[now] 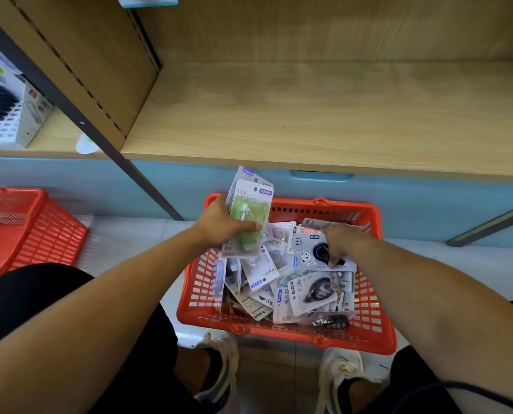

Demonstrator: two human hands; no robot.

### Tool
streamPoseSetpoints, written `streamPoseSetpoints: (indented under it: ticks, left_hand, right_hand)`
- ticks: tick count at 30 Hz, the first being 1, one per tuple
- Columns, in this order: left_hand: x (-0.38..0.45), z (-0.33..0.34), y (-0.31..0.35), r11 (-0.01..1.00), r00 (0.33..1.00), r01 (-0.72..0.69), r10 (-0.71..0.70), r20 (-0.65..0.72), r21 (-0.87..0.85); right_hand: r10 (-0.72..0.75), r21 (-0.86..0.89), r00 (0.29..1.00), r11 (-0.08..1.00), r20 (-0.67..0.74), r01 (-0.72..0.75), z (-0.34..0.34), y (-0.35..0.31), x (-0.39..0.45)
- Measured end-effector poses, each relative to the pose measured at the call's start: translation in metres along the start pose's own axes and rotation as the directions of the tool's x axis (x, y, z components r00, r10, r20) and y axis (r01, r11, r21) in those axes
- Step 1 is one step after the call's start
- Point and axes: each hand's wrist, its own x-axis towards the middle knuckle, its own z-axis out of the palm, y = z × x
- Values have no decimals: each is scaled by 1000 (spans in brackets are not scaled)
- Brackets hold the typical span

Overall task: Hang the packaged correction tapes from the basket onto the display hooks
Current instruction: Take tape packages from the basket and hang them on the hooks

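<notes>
The left hand [224,222] has its grip clenched round a small stack of packaged correction tapes [247,216], fingers curled across the front pack, which shows a green dispenser behind clear plastic; the stack stands roughly upright above the far left corner of the red basket [380,318]. The right hand [337,242] reaches down into the basket, and its fingertips [333,264] pinch the edge of a grey pack with a dark round dispenser [315,252] lying on top of the heap. Beneath both hands the basket is filled with a loose pile of further packs [282,291], lying flat and tilted in all directions. The basket sits on the pale floor between the person's shoes [341,372], just in front of a light blue cabinet base [189,186]. Above that runs a bare wooden shelf [324,115]. A second red basket [25,228] stands to the left, well apart, and boxed goods [7,100] sit on the neighbouring shelf section.
</notes>
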Motion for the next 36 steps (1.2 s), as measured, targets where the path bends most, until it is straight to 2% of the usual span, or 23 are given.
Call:
streamPoseSetpoints:
  ticks: [2,5,8,11,13,16,17,19,21,26,30,34,36]
  left_hand:
    - [0,1,0,1000,1000,0,0,2,17]
    - [0,3,0,999,1000,-3,2,17,44]
    - [-3,3,3,998,1000,-7,5,30,62]
    - [-2,4,2,998,1000,-5,3,29,64]
    - [-4,5,3,997,1000,-10,9,22,72]
    - [-5,5,5,998,1000,-20,18,24,68]
    - [-6,5,6,998,999,-27,26,25,57]
    - [-7,5,7,998,999,-44,43,22,38]
    - [-9,4,7,998,999,-41,40,11,41]
    - [-9,0,5,999,1000,-22,21,13,45]
    - [-10,-4,12,1000,999,-2,2,-36,-3]
    - [-14,-13,25,991,996,-50,39,-85,-127]
    - [-18,-19,33,971,985,-106,73,-156,-214]
  right_hand:
    - [1,-102,999,995,-53,-6,1,-3,1]
    - [-38,-96,999,995,-27,35,1,-9,-6]
    - [-135,-14,989,991,63,136,-3,-11,-10]
    - [-208,62,950,978,235,199,-13,-21,-14]
    - [-231,0,919,970,319,243,-6,-37,-21]
    - [-237,-187,887,925,396,330,26,-59,-38]
    - [-233,-283,903,895,360,344,37,-62,-42]
    - [-296,-443,934,823,202,356,48,-64,-48]
    - [-322,-441,936,826,141,350,47,-61,-50]
    - [-311,-185,929,919,203,348,48,-45,-49]
    - [-306,-40,927,946,216,322,28,-43,-51]
    - [-352,155,934,928,55,340,-17,-46,-65]
    - [-374,261,926,890,-51,373,-46,-43,-76]
